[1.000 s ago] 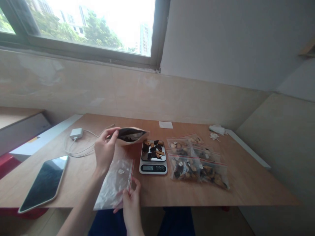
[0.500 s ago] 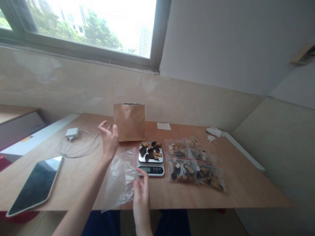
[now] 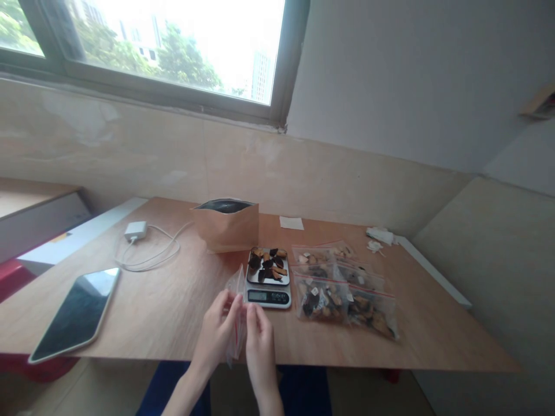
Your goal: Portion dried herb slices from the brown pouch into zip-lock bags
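The head view shows the left hand [image 3: 217,329] and right hand [image 3: 259,338] both pinching the clear zip bag [image 3: 236,312] upright between them, just before the scale [image 3: 269,283] on the desk [image 3: 165,300].

Kraft pouch [image 3: 226,225] now stands released on the surface; my left hand [image 3: 218,333] has dropped to join right hand [image 3: 259,337] gripping the clear zip bag [image 3: 236,315].

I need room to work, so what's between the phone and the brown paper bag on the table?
In the head view, a white charger and its looped cable lie between the phone and paper bag; otherwise bare wood.
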### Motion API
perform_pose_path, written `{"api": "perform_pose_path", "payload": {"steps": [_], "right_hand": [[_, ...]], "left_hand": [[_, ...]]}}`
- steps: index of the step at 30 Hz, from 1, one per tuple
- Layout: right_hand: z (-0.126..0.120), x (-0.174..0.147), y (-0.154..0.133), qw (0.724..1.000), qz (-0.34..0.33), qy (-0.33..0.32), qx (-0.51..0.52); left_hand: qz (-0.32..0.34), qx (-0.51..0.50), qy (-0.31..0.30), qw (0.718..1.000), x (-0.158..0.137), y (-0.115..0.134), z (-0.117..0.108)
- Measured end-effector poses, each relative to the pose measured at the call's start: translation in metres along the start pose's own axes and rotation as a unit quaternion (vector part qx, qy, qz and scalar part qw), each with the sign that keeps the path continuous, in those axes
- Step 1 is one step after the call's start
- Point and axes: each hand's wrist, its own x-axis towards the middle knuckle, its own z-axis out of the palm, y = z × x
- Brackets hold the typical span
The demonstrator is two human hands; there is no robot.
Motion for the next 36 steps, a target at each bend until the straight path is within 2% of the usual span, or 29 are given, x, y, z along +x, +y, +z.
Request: {"api": "perform_pose_path", "payload": {"steps": [5, 10, 13, 16, 20, 22, 24, 27, 31, 36], "right_hand": [[-0.004, 0.009, 0.01, 0.999, -0.025, 0.011, 0.024], [-0.008, 0.007, 0.013, 0.999, -0.027, 0.007, -0.024], [-0.006, 0.006, 0.013, 0.998, -0.03, -0.018, -0.042], [-0.005, 0.01, 0.015, 0.999, -0.027, 0.021, -0.032], [-0.016, 0.019, 0.024, 0.99, -0.001, 0.143, 0.009], [-0.023, 0.022, 0.026, 0.99, 0.009, 0.136, 0.018], [-0.027, 0.022, 0.026, 0.996, 0.011, 0.085, 0.002], [-0.028, 0.02, 0.023, 0.998, -0.013, 0.043, -0.037], [-0.038, 0.021, 0.023, 0.99, -0.056, 0.102, -0.084], [-0.059, 0.03, 0.025, 0.965, -0.108, 0.176, -0.159]], "left_hand": [[0.01, 0.017, -0.011, 1.0, 0.003, -0.01, 0.0], [-0.016, 0.009, -0.045, 0.999, 0.001, -0.015, 0.002], [-0.012, 0.004, -0.041, 0.999, -0.001, -0.017, 0.002], [0.001, 0.025, 0.009, 1.0, -0.001, -0.018, -0.003], [0.015, 0.086, 0.167, 0.982, 0.005, -0.018, -0.021], [0.037, 0.104, 0.219, 0.969, 0.012, -0.016, -0.029], [0.061, 0.088, 0.226, 0.968, 0.022, -0.015, -0.032], [0.077, 0.036, 0.182, 0.98, 0.043, -0.014, -0.028], [0.051, 0.028, 0.16, 0.985, 0.072, -0.019, -0.016], [0.084, 0.034, 0.213, 0.973, 0.091, -0.031, 0.001]]}}
